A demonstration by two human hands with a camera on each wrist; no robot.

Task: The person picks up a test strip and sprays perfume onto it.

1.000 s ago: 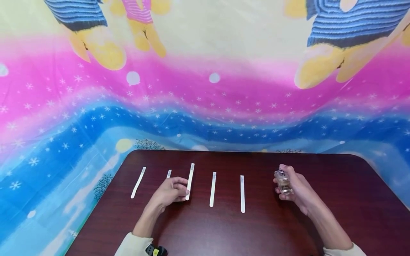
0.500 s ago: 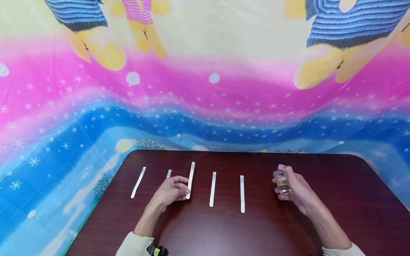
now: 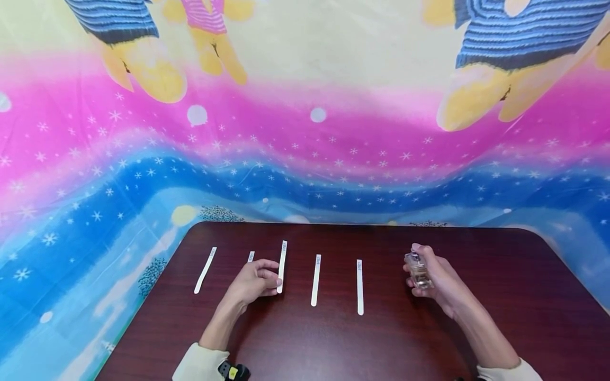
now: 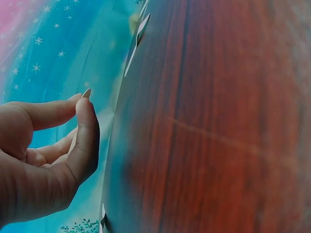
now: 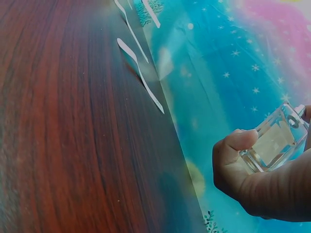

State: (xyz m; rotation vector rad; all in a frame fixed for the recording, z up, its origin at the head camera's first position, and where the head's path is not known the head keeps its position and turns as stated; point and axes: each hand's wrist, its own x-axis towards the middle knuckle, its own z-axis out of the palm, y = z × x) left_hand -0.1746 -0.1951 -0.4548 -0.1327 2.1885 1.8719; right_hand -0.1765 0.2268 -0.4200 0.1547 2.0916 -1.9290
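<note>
My left hand (image 3: 252, 284) holds a white strip (image 3: 283, 262) in a closed pinch, its long axis running away from me; my right hand (image 3: 444, 280), curled round a glass bottle (image 3: 420, 273), is well to the right, two flat strips (image 3: 316, 283) lying between.

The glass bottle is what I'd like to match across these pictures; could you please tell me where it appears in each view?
Head: the glass bottle is right of centre, below mid-height, held in the right hand.
Left wrist: not in the picture.
Right wrist: near the right edge, just below mid-height.
Shared landmark: the red-brown tabletop, visible in all three.
</note>
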